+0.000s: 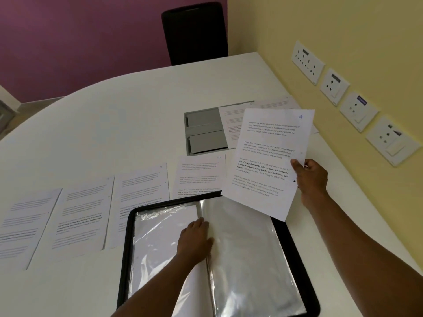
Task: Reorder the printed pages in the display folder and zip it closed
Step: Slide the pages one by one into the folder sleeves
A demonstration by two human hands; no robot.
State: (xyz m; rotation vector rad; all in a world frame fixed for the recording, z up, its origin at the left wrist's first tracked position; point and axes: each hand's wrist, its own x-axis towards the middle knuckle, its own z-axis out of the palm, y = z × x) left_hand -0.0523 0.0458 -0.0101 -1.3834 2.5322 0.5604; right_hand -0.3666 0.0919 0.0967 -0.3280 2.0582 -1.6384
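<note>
A black display folder (295,255) lies open at the table's near edge, its clear plastic sleeves (247,248) showing. My left hand (194,241) rests on the sleeves at the folder's spine, fingers over a sleeve's edge. My right hand (309,177) pinches the right edge of a printed page marked 4 (267,161) and holds it tilted in the air above the folder's far right corner. Several more printed pages (142,197) lie in a row on the table to the left of and behind the folder.
A grey recessed cable box (203,131) sits in the white table (114,115) behind the pages, partly covered by more sheets (231,124). Wall sockets (334,85) line the yellow wall on the right. A black chair (194,33) stands at the far end.
</note>
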